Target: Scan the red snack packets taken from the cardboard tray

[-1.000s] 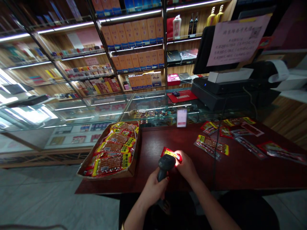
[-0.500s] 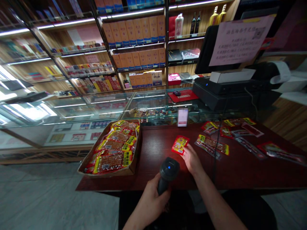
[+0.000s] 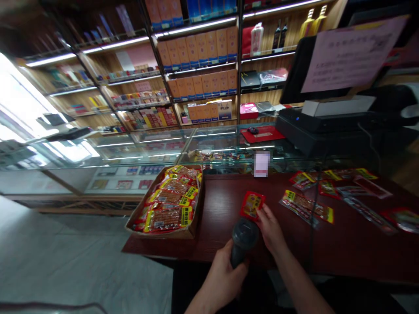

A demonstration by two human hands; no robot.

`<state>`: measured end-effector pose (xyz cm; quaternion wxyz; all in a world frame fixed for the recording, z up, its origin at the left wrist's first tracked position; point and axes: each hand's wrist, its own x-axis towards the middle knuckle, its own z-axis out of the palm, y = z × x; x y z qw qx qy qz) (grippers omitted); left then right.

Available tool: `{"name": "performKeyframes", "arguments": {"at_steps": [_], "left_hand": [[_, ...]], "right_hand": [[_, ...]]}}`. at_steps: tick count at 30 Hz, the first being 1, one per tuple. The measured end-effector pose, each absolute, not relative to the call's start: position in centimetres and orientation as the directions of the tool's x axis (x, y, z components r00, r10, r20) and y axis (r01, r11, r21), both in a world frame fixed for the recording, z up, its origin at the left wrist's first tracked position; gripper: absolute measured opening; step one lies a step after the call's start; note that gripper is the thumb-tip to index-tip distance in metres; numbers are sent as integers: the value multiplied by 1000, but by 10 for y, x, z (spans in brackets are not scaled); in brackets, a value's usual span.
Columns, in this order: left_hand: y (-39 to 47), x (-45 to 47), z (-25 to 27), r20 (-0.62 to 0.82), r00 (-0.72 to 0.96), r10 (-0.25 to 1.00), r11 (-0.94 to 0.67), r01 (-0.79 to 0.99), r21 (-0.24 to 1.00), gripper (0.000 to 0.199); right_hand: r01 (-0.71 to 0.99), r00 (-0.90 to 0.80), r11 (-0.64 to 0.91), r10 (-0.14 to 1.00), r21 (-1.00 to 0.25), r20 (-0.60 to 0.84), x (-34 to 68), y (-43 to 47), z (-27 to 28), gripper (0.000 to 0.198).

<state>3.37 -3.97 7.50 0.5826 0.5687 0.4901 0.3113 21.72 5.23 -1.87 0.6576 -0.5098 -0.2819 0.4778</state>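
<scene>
Gripping a scanner [image 3: 244, 233] left, right hand [image 3: 271, 229] pinches packet [image 3: 252, 205] over dark table [image 3: 343, 244].

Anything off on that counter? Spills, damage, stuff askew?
No spill or damage shows. The cardboard tray of snack packs juts past the dark table's left edge. Loose snack packets lie scattered at mixed angles on the right. The right hand holds a small red packet; the left hand grips a scanner.
</scene>
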Motion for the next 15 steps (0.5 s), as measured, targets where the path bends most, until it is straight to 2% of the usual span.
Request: {"name": "performKeyframes", "arguments": {"at_steps": [4,9,12,15], "left_hand": [[-31,18,47,-226,184,957,213,88,973,18],[-5,-3,9,-281,15,960,280,35,959,24],[5,-8,-2,-285,10,958,285,13,958,23],[9,-11,-5,-278,-2,960,278,6,960,25]], "right_hand": [[-215,350,74,937,-974,-6,203,83,4,52],[23,25,281,959,-959,282,142,150,71,36],[289,-144,336,941,-896,307,91,196,106,34],[409,-217,359,931,-839,292,43,230,131,33]]}}
